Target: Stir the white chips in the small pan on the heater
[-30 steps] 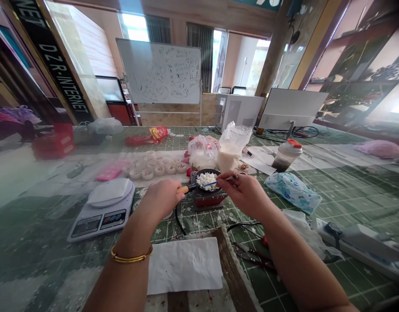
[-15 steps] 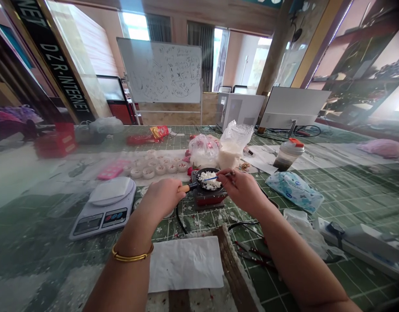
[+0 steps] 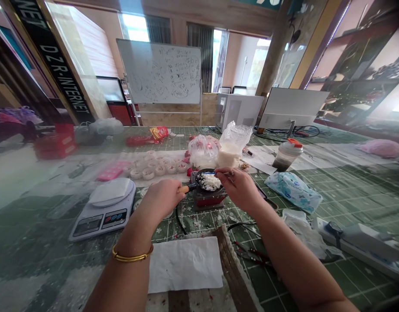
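My left hand (image 3: 165, 195) is wrapped round the wooden handle (image 3: 185, 189) of a small black pan. The pan (image 3: 202, 186) rests on a small dark red heater (image 3: 208, 200) and holds white chunks (image 3: 211, 180). Between the pinched fingers of my right hand (image 3: 238, 186) is a thin blue stick (image 3: 209, 173), its tip over the far part of the pan. Behind the pan stand a knotted clear bag (image 3: 203, 149) and an open plastic bag of white granules (image 3: 230, 154).
At the left are a kitchen scale (image 3: 103, 210), a pink mould (image 3: 113, 170) and several small round cups (image 3: 148, 173). To the right lie a tissue pack (image 3: 293, 190), a shaker bottle (image 3: 287, 155), a power strip (image 3: 364, 242) and pliers (image 3: 251, 252). White paper (image 3: 186, 264) lies in front.
The blue stick has moved from the middle of the white chunks toward the pan's far rim, with my right hand shifting slightly. My left hand stays on the handle.
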Demonstrator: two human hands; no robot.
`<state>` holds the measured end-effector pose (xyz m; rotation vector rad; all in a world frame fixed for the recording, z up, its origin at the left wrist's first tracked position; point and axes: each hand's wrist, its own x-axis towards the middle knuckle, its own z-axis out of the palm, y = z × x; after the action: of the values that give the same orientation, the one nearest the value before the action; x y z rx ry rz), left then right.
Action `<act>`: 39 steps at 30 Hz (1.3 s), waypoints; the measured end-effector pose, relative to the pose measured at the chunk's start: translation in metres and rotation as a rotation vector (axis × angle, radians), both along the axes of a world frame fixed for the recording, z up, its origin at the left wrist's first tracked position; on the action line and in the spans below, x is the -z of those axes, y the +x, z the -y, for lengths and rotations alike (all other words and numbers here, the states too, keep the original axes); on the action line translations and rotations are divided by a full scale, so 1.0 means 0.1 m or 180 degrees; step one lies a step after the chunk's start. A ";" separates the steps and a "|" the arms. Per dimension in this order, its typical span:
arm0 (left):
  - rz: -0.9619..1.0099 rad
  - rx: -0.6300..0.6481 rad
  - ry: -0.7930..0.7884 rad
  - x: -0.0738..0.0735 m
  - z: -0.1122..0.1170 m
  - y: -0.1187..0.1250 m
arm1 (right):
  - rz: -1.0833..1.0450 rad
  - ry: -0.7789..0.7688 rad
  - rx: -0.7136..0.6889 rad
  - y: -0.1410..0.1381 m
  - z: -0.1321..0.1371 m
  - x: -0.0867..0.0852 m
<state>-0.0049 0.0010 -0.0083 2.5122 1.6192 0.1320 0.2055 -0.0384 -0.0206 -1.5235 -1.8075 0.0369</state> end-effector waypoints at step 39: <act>-0.0025 -0.0064 -0.0054 -0.03 0.01 0.00 | 0.0084 -0.0107 0.0167 0.14 -0.11 0.00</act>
<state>-0.0053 0.0004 -0.0055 2.4875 1.6420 0.1105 0.2198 -0.0272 -0.0208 -1.6012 -1.7950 0.0219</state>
